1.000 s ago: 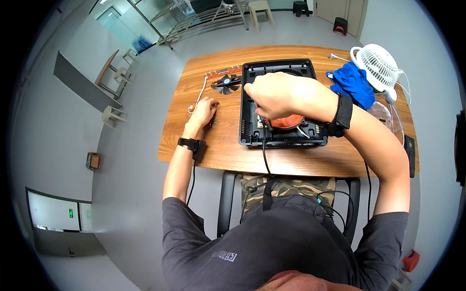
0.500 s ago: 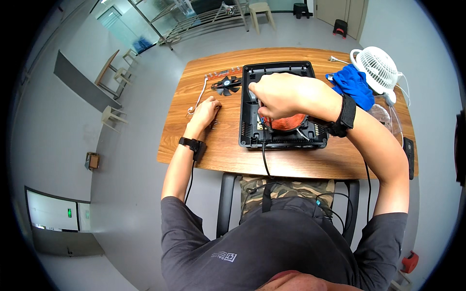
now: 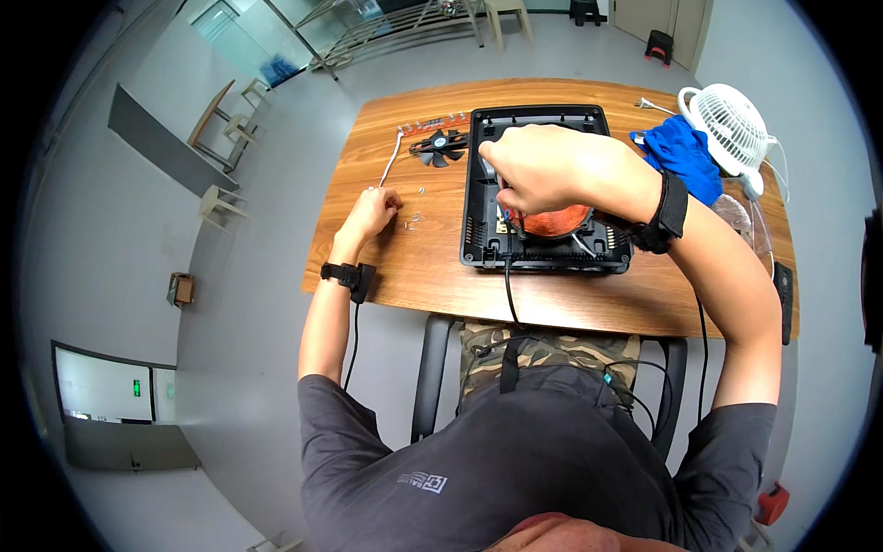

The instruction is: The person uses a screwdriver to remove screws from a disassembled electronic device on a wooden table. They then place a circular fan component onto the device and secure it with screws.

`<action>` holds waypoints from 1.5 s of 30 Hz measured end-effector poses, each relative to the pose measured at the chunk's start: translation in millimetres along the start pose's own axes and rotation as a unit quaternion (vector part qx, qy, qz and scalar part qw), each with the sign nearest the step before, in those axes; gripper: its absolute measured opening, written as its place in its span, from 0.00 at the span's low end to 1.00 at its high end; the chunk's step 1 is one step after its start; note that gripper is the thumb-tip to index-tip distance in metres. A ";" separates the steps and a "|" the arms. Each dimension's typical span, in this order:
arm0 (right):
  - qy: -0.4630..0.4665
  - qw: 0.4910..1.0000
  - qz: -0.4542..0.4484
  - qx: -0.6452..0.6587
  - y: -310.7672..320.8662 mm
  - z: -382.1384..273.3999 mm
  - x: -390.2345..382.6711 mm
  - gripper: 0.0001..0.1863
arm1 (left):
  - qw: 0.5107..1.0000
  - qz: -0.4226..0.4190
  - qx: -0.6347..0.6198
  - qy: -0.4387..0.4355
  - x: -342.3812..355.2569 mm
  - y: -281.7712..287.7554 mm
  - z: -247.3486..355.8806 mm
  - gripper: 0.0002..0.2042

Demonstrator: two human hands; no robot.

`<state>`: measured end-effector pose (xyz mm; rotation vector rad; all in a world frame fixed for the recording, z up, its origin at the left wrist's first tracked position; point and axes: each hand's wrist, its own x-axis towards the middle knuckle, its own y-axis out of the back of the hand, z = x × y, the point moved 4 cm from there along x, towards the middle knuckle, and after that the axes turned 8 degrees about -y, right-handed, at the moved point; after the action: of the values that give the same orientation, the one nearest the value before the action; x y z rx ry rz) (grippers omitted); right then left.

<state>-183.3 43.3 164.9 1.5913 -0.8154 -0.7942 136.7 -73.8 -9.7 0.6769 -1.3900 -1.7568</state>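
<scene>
My right hand (image 3: 533, 170) is closed over an opened black appliance housing (image 3: 478, 248) that contains a copper coil (image 3: 555, 221), small circuit parts and wires; its fingers grip something I cannot make out. My left hand (image 3: 370, 212) rests on the wooden tabletop (image 3: 349, 276) left of the housing, fingers curled with their tips partly hidden, beside small loose pieces like screws (image 3: 414, 219). Beyond it lie a black fan (image 3: 439, 147), a white cord (image 3: 391, 161) and an orange strip board (image 3: 432, 124) with clear pegs.
At the table's right are a white fan (image 3: 727, 129), a blue cloth (image 3: 681, 161), clear plastic (image 3: 731, 213) and a dark slim object (image 3: 784, 299). A black cable (image 3: 510, 294) runs off the near edge toward me. Stools (image 3: 221, 204) and a metal rack (image 3: 395, 37) stand farther off.
My left hand has shifted slightly leftward, leaving more of the small loose pieces in view. My right hand stays over the housing, moved a little. The whole view has shifted slightly.
</scene>
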 end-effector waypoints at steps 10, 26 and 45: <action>0.003 1.000 -0.002 -0.025 -4.6 -4.5 6.6 0.17 | 0.997 -0.050 -0.042 0.041 -19.0 -0.5 19.4 0.09; 0.005 1.000 0.001 -0.017 -3.5 -7.1 3.7 0.17 | 0.996 0.016 0.071 0.045 -24.7 -9.8 42.4 0.05; 0.011 0.999 -0.012 -0.030 54.7 2.4 -22.1 0.18 | 0.984 0.048 -0.163 -0.056 -8.2 31.9 133.7 0.08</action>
<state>-202.1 53.1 220.0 1.5569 -0.7520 -0.8086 42.9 3.2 55.3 0.3325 -1.1473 -1.9095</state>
